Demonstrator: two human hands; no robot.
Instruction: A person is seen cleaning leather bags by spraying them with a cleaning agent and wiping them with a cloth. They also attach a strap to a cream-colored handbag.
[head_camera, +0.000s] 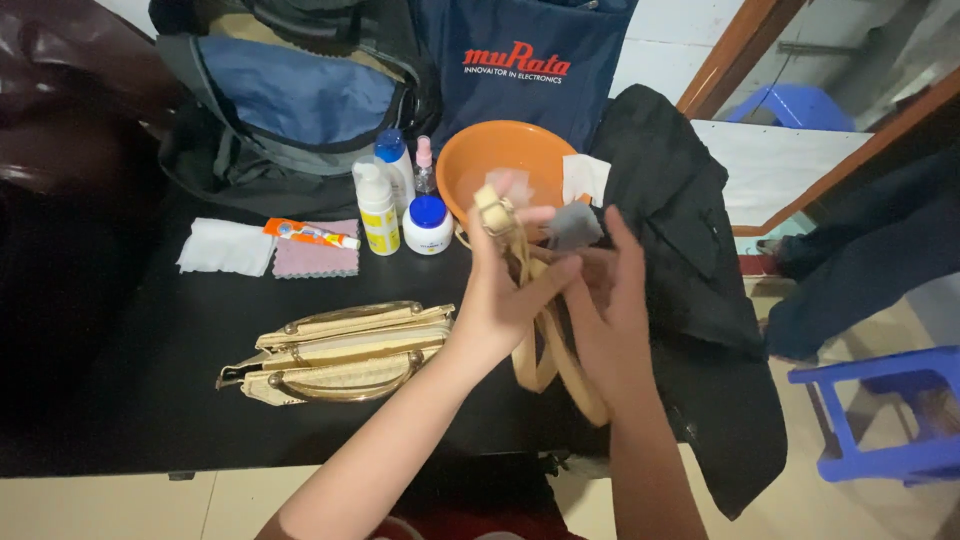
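At a black tabletop (150, 370), a person's left hand (505, 300) closes its fingers around a cream leather bag strap (545, 350), gripping it near the buckle end, which stands up above the fist; the right hand (610, 310) has fingers loosely spread, its fingertips pinching a small grey cloth (573, 226) against the strap, which loops down between both wrists. Just left of the hands lies a cream, gold-framed handbag (340, 350) on its side. Farther back stand an orange plastic bowl (490, 160), a white pump bottle with a yellow label (377, 210), a squat white jar with a blue lid (428, 224) and an orange tube (310, 234) lying across a pink cloth (315, 260) — a white wipe (225, 247) beside it; a black garment (690, 260) drapes over the table's right edge. Beyond — pale floor tiles and a blue plastic stool (880, 410).
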